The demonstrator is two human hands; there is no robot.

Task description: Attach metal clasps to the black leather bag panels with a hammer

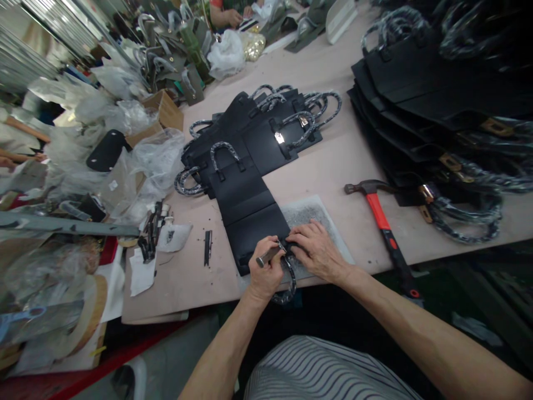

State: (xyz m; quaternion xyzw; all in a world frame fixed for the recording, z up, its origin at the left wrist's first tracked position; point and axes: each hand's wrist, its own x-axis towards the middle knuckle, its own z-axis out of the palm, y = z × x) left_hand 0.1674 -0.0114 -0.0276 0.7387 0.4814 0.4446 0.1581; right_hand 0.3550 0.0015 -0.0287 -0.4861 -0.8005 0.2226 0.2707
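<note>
A black bag panel (250,203) lies on the table's front edge, one plastic-wrapped handle at its far end and another handle (289,283) curving toward me at its near end. My left hand (266,269) is closed around a short metal punch (268,256), its thick round end pointing left and its narrow tip by the handle's fixing. Close beside that tip, my right hand (314,250) grips the panel's near corner with curled fingers. What lies under those fingertips is partly hidden. Beneath the corner is a worn pale slab (333,230).
A red-and-black claw hammer (381,216) lies to the right, its grip over the table edge. Black bag panels are heaped behind (266,139) and piled at right (412,94). Black strips (207,247) lie left. A co-worker's hand (234,18) shows at the far side.
</note>
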